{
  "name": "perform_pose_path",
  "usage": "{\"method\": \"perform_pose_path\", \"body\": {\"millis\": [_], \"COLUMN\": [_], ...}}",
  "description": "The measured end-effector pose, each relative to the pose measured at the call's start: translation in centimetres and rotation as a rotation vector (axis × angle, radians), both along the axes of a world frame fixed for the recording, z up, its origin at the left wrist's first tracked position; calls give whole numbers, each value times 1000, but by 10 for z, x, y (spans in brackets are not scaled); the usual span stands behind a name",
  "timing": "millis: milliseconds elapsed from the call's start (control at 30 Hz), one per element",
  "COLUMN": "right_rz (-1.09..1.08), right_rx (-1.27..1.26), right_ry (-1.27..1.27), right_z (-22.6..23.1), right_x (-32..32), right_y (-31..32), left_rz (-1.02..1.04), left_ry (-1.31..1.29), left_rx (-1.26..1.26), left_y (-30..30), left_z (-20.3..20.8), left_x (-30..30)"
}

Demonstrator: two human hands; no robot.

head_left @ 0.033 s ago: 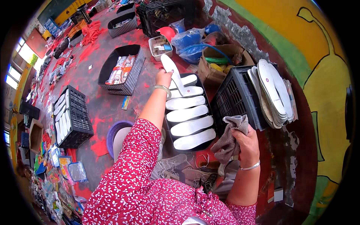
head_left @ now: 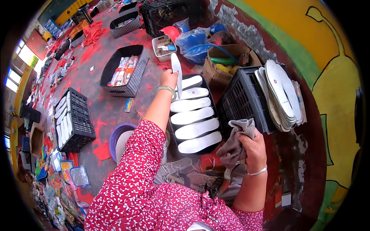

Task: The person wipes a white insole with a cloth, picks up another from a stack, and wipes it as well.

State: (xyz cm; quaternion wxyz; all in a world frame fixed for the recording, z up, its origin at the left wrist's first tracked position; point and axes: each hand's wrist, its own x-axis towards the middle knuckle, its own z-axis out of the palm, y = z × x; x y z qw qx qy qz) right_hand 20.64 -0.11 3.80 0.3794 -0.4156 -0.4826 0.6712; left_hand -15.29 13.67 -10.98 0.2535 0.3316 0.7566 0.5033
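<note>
My left hand [head_left: 169,79] grips a white insole [head_left: 176,68] by its side and holds it upright, nearly edge-on. The insole is above the far end of a dark crate [head_left: 173,143], where several white insoles [head_left: 191,104] lie crosswise in a row. One of them carries a small round red mark. My right hand [head_left: 252,148] is closed on a crumpled grey-brown cloth [head_left: 236,144], to the right of the crate's near end. More insoles [head_left: 280,90] are piled on an upturned black crate [head_left: 243,102] at the right.
At the left stands a black crate of insoles [head_left: 81,121]. A checked fabric bin [head_left: 135,82] with packets is farther off. Close to my left arm is a purple basin [head_left: 114,140]. A cardboard box [head_left: 231,56] and a white basket [head_left: 163,56] stand beyond; a painted wall [head_left: 339,96] borders the right.
My left hand has turned the insole from showing its broad face to nearly edge-on. The right hand and cloth have hardly moved.
</note>
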Motion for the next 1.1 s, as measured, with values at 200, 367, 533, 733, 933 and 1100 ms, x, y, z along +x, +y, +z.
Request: {"method": "perform_pose_path", "body": {"millis": [200, 367, 533, 733, 933, 1100], "right_rz": [-13, 23, 15, 2, 13, 22], "right_rx": [-82, -74, -105, -162, -165, -223], "right_ry": [-49, -73, -95, -138, -158, -161], "right_z": [4, -2, -6, -10, -8, -12], "right_x": [-4, -5, -7, -11, -18, -17], "right_y": [-8, -8, -3, -4, -1, -1], "left_rz": [-448, -583, -541, -577, -635, -612], "left_ry": [874, 893, 801, 858, 899, 788], "left_rx": [-163, -297, -345, -382, -442, -491], "left_y": [2, 23, 35, 42, 36, 29], "left_z": [-5, -94, -113, -131, -129, -121], "left_x": [52, 74, 98, 99, 94, 97]}}
